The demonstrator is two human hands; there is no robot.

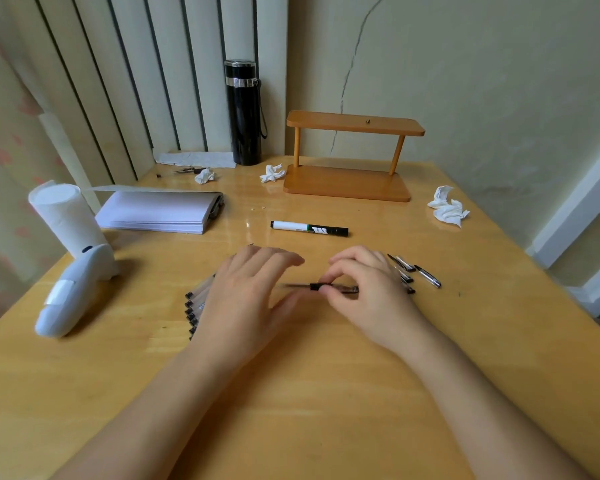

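Note:
My right hand point(368, 289) pinches a thin black pen part point(314, 286) between thumb and forefinger, lying level just above the wooden table point(291, 393). My left hand point(246, 299) hovers beside it with fingers spread and relaxed, holding nothing; its thumb lies near the part's left tip. A row of several clear pen barrels with black ends point(193, 311) lies under and left of my left hand, mostly hidden. Several pen caps and tips point(416, 273) lie to the right of my right hand.
A black and white marker point(309, 228) lies beyond my hands. Further back stand a small wooden shelf point(350, 157), a black flask point(245, 112), a paper stack point(160, 211) and crumpled tissues point(447, 207). At the left stand a paper roll point(65, 216) and a white device point(73, 292).

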